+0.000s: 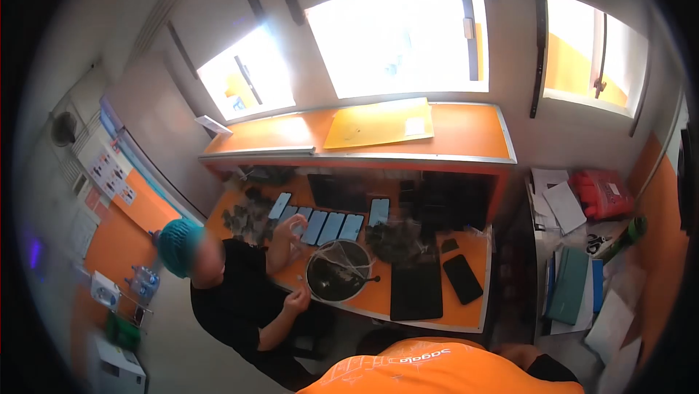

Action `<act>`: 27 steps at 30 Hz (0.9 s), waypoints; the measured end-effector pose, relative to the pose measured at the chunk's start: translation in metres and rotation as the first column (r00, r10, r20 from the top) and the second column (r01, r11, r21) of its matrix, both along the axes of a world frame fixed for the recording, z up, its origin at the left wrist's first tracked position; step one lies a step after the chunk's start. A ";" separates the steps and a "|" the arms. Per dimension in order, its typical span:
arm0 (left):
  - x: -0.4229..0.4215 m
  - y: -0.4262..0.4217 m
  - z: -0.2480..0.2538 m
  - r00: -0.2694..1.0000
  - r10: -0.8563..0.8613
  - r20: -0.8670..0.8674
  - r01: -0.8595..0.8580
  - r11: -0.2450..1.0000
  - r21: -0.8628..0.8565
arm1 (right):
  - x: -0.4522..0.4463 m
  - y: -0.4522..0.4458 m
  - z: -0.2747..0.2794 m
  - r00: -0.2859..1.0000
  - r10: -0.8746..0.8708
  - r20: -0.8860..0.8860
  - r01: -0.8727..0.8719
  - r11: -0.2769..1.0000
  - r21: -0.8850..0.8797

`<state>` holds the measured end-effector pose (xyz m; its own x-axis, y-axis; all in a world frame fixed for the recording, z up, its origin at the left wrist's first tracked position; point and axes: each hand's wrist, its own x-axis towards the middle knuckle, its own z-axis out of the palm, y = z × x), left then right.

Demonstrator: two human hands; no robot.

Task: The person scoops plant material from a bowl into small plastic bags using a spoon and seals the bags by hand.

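Neither my left hand nor my right hand shows; my orange shirt (437, 372) fills the bottom edge, with part of an arm at its right side. In front of me stands an orange counter (378, 307). A black flat pad (416, 291) lies near its front edge, and a dark phone (463, 280) rests to the right of it. Left of the pad is a round sieve-like container (338, 270) with dark contents. Several phones (331, 228) lie in a row behind it, and another phone (378, 212) stands apart. Clear plastic wrapping (397, 241) is heaped nearby.
At left, a person in black (240, 299) with a teal head covering has both hands over the counter. A raised orange shelf (466, 132) carries a yellow folder (382, 123). The right side table holds papers (564, 205), a red bag (601, 194) and a green folder (568, 285).
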<state>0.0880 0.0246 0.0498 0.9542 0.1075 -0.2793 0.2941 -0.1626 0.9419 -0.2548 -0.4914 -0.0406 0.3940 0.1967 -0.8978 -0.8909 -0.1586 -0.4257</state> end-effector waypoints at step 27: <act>-0.071 -0.006 -0.027 0.994 0.059 -0.096 -0.076 0.978 -0.194 | 0.038 -0.047 0.025 0.651 0.732 0.200 -0.567 0.644 -0.513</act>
